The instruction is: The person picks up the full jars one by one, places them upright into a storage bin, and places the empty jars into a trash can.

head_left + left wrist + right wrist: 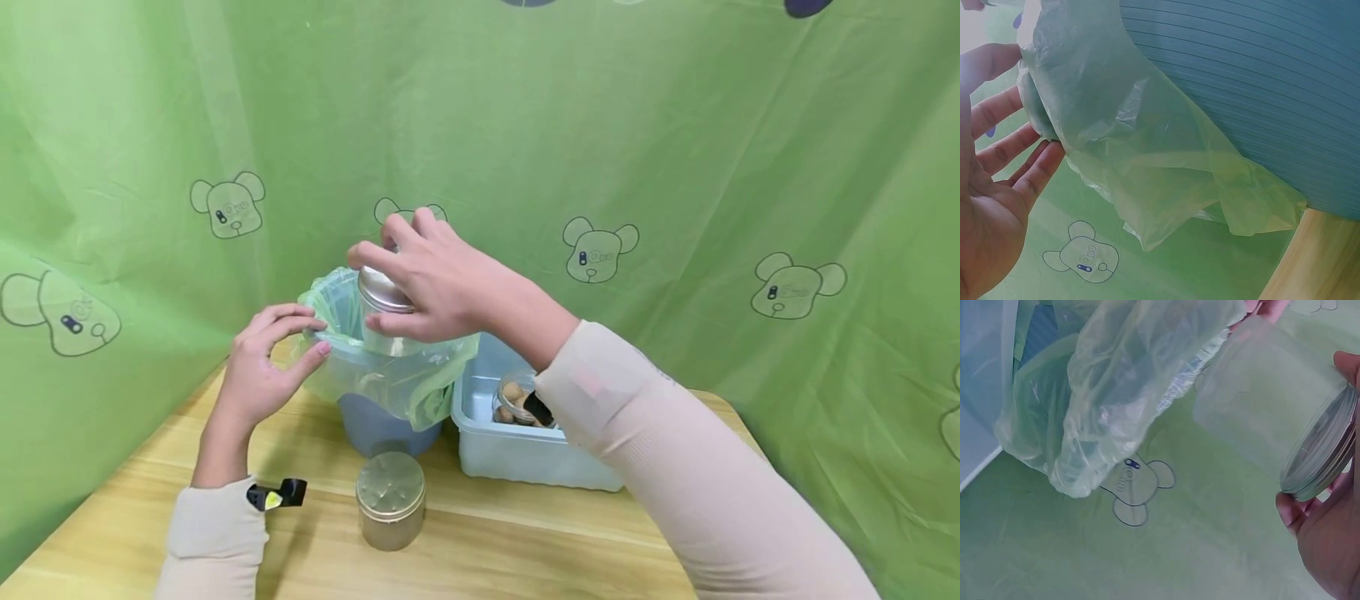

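Observation:
My right hand (442,279) grips a clear jar (1260,394) round its silver screw lid (384,289), over the mouth of the bin. The jar's wall is see-through and nothing shows inside it; in the right wrist view it lies tilted beside the bag. A thin green bag (1129,125) lines the blue bin (386,421) and hangs in folds over its rim. At the bin's left side, my left hand (262,362) touches the bag-covered rim with its fingertips, fingers extended and thumb apart from them.
A second lidded jar (390,500) stands on the wooden table (510,558) in front of the bin. To the bin's right is a light blue basket (532,458) containing an open jar of round brown nuts (513,392). Green curtain (675,167) surrounds the table.

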Tool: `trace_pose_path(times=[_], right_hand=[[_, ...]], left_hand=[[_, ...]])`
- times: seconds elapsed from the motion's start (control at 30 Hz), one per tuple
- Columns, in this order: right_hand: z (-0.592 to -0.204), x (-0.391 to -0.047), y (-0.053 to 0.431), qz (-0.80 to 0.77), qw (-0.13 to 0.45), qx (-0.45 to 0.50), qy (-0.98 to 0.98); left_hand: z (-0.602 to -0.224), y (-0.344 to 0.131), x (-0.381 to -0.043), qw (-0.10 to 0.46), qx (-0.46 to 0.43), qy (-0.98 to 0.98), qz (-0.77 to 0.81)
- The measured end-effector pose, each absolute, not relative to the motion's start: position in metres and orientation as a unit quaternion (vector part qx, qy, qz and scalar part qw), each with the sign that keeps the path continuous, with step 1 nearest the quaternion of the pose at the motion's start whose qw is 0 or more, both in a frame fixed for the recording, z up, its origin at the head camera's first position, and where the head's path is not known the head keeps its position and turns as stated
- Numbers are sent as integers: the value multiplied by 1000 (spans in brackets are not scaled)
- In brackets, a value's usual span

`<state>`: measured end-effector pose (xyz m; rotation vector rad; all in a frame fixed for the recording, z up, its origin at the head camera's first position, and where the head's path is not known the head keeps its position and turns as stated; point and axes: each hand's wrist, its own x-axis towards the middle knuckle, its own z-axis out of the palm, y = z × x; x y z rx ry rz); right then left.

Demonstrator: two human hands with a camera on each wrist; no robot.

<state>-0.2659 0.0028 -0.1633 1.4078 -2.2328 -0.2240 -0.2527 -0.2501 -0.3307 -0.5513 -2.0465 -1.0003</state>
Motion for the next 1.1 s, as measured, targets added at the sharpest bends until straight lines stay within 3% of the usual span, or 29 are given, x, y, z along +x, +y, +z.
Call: trace_pose_path(times=[0.5, 1.1], right_hand=[[-191, -293, -24, -102, 218, 437, -867], [-233, -329, -25, -54, 104, 384, -916]], left_hand=[[-330, -250, -253, 395, -221, -804, -385], [-330, -246, -252, 409, -223, -796, -387]])
